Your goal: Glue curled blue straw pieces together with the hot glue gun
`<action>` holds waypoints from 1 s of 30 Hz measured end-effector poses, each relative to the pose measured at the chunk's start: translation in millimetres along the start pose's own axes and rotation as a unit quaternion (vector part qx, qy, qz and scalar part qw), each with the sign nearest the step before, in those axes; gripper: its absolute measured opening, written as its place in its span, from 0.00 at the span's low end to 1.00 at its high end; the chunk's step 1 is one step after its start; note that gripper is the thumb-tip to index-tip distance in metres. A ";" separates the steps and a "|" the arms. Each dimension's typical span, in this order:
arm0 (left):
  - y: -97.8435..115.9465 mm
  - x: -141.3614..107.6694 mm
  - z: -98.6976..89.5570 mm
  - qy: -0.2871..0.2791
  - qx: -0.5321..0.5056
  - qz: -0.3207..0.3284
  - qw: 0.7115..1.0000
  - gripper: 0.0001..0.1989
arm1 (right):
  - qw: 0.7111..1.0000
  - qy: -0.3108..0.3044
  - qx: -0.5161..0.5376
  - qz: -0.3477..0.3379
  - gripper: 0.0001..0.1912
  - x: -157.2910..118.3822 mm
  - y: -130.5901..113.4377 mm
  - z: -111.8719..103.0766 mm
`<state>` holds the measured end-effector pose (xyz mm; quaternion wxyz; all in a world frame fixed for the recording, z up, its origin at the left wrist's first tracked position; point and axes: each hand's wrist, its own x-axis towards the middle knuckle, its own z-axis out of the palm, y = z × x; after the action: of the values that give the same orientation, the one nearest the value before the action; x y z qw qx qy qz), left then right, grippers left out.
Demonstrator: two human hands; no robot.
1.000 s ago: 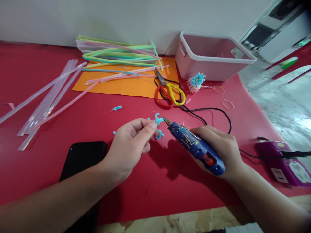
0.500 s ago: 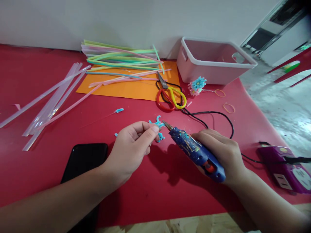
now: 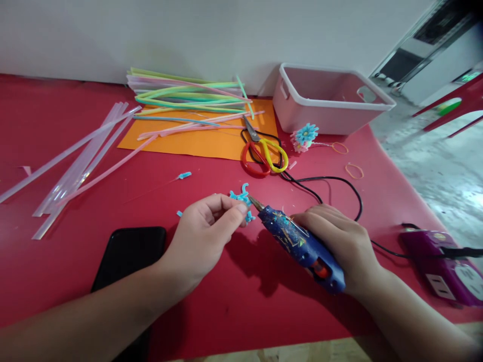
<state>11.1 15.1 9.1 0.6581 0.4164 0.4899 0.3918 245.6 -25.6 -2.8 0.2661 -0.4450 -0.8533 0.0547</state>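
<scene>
Between the thumb and fingers of my left hand [image 3: 207,231] is a small light-blue fuzzy piece [image 3: 242,194] with curled ends, partly hidden by the fingertips. My right hand [image 3: 339,241] is wrapped round a dark blue glue gun [image 3: 298,241] with a red part near its rear. The gun's metal nozzle points up and left, and its tip is at the blue piece; whether they touch I cannot tell. A short blue fuzzy bit on a thin wire [image 3: 184,175] lies beyond my left hand.
Scissors [image 3: 269,165] and fuzzy stems [image 3: 188,95] lie on orange paper [image 3: 181,145]. Clear sticks [image 3: 75,171] lie left, a black phone [image 3: 128,254] by my left forearm. A pink basket [image 3: 320,115], blue flower [image 3: 306,133], black cable [image 3: 347,183] and purple power strip [image 3: 441,266] are right.
The nozzle tip has come slightly left and down, closer in over the blue piece. The view has shifted a little; both hands keep their holds.
</scene>
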 end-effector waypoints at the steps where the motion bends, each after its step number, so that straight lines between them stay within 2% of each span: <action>1: 0.0 0.2 -0.1 0.000 0.004 0.002 1.000 0.11 | 1.000 0.002 -0.001 -0.002 0.06 0.3 -0.4 -0.1; 27: -0.7 1.0 1.0 0.003 -0.002 0.003 1.000 0.11 | 1.000 0.001 0.008 -0.007 0.07 2.9 -3.7 -0.8; 30: -2.0 0.2 0.0 0.010 -0.006 0.012 1.000 0.12 | 0.999 0.029 -0.003 0.018 0.09 1.3 -4.7 -2.5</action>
<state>11.4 14.6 7.2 0.6509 0.4142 0.4892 0.4067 242.8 -27.7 1.3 0.2883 -0.4622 -0.8374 0.0444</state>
